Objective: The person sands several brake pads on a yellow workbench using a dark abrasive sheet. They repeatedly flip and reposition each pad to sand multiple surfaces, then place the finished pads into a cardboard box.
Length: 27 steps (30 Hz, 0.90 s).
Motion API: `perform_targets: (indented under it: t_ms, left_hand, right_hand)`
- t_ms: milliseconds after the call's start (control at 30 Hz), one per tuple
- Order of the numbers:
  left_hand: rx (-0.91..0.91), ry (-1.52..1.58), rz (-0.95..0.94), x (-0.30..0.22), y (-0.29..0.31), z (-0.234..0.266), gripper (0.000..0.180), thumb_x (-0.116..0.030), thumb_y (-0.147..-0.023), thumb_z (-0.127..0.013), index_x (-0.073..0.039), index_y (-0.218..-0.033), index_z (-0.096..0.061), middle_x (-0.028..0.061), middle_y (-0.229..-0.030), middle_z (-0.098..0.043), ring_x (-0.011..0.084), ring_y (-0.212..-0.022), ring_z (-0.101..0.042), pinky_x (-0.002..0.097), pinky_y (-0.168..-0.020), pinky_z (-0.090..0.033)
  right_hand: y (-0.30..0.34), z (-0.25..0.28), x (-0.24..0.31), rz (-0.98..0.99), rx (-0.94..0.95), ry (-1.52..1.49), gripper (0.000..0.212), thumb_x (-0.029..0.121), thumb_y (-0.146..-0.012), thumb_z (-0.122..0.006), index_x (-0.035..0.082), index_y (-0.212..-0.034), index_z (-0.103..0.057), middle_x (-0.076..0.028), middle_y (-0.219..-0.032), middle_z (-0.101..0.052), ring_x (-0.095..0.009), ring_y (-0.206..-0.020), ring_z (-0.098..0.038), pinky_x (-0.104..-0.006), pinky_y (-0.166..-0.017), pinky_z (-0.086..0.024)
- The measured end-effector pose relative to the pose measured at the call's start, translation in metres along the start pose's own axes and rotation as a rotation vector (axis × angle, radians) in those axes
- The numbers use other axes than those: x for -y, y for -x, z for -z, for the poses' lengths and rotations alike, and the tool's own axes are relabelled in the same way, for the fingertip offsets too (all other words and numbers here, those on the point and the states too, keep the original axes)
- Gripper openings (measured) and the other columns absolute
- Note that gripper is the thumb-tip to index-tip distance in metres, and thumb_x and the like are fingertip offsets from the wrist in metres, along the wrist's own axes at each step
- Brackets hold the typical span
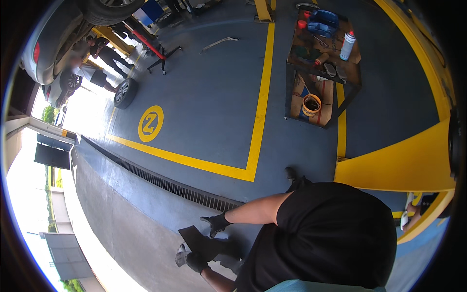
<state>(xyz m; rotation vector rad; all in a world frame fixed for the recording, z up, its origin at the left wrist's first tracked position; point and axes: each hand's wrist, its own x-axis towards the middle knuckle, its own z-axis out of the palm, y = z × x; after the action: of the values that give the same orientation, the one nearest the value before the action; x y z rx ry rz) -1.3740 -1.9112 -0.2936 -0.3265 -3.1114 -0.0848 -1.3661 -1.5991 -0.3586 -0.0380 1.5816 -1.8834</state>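
Both my arms reach toward the left, wearing black gloves and short black sleeves. My right hand is the upper one, its fingers apart and holding nothing, just above a dark flat piece with a sharp corner. Whether it touches that piece, I cannot tell. Lower down, my left hand is closed at the lower edge of the dark piece. Beside its fingers is a small grey-and-white thing, too unclear to name. Dark crumpled fabric shows between my arms.
A metal cart holds a spray can, a blue case and an orange tub. A yellow post base stands right. A floor grate crosses diagonally. A wheel, raised car and people are far left.
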Motion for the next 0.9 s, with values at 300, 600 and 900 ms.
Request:
perform_targets:
  t_ms: [300, 600, 900]
  left_hand:
    - [0.037, -0.383, 0.017, -0.137, -0.034, -0.003, 0.032, -0.034, -0.101, -0.060, -0.005, -0.092, -0.073, 0.0195, -0.091, -0.076, 0.0379, -0.084, -0.076, 0.0515, -0.074, -0.061]
    - [-0.124, 0.169, -1.355, -0.760, 0.068, 0.008, 0.009, -0.016, -0.098, -0.065, -0.009, -0.091, -0.067, 0.0072, -0.078, -0.063, 0.0274, -0.068, -0.068, 0.0407, -0.060, -0.056]
    - [0.228, 0.579, -1.897, -1.041, 0.227, 0.064, 0.034, -0.026, -0.095, -0.071, -0.005, -0.122, -0.068, 0.0127, -0.108, -0.072, 0.0315, -0.093, -0.070, 0.0480, -0.085, -0.055]
  right_hand:
    - [0.401, 0.230, -0.201, -0.514, -0.790, 0.479, 0.088, 0.049, -0.080, -0.077, 0.003, -0.151, -0.054, -0.023, -0.148, -0.062, -0.038, -0.136, -0.060, -0.0475, -0.113, -0.048]
    - [0.658, 0.220, -0.136, 0.464, -1.222, -0.701, 0.061, 0.036, -0.108, -0.061, 0.005, -0.157, -0.040, -0.011, -0.130, -0.066, -0.019, -0.121, -0.063, -0.0385, -0.101, -0.053]
    - [0.833, 0.341, -0.175, 1.000, -1.890, -0.541, 0.033, 0.025, -0.104, -0.064, 0.005, -0.131, -0.066, -0.005, -0.112, -0.068, -0.016, -0.107, -0.064, -0.0351, -0.097, -0.051]
